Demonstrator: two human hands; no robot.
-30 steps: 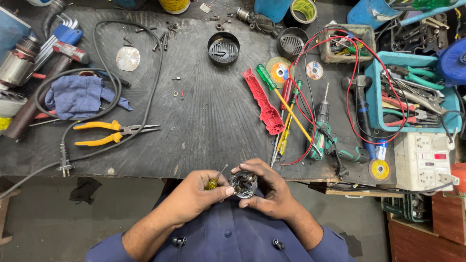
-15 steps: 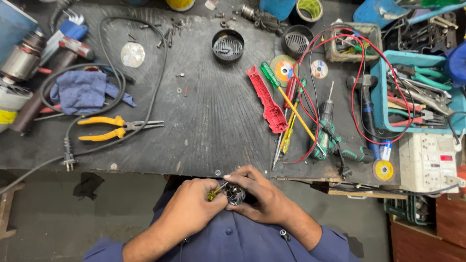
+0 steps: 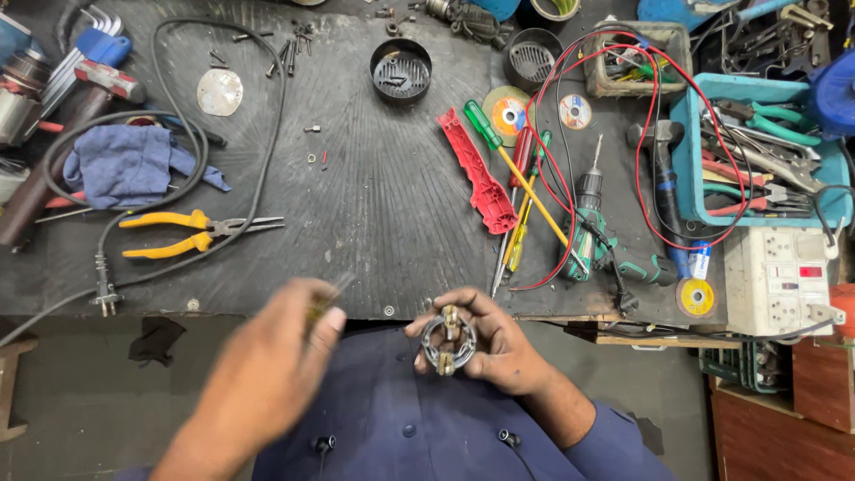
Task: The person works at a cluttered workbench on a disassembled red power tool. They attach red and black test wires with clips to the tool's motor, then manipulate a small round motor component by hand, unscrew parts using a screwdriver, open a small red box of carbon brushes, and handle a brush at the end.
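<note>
Metal ring part: a round grey brush-holder ring (image 3: 448, 343) with brass tabs, lower centre of the frame, just off the near table edge, above the navy shirt (image 3: 401, 428).
Right hand: the right hand (image 3: 494, 343) has its fingers curled round the ring, pinching it by the rim, opening facing up.
Left hand: the left hand (image 3: 272, 370), lower left of centre, is motion-blurred; it grips a small screwdriver (image 3: 322, 298) with a yellowish handle, well apart from the ring.
Table: black ribbed mat on the workbench (image 3: 383, 205), filling the middle of the frame.
Left middle: yellow-handled long-nose pliers (image 3: 191, 233) lying flat, a black power cord (image 3: 160, 134) looping round them, blue rag (image 3: 125, 165) behind.
Centre right: red plastic cover piece (image 3: 476, 174), green-handled screwdriver (image 3: 499, 156), teal cordless drill (image 3: 592, 232) tangled in red wire.
Far edge: black round cap (image 3: 401, 71) at upper centre.
Right side: teal tray (image 3: 686, 160) of hand tools, white socket box (image 3: 779, 281) below it.
</note>
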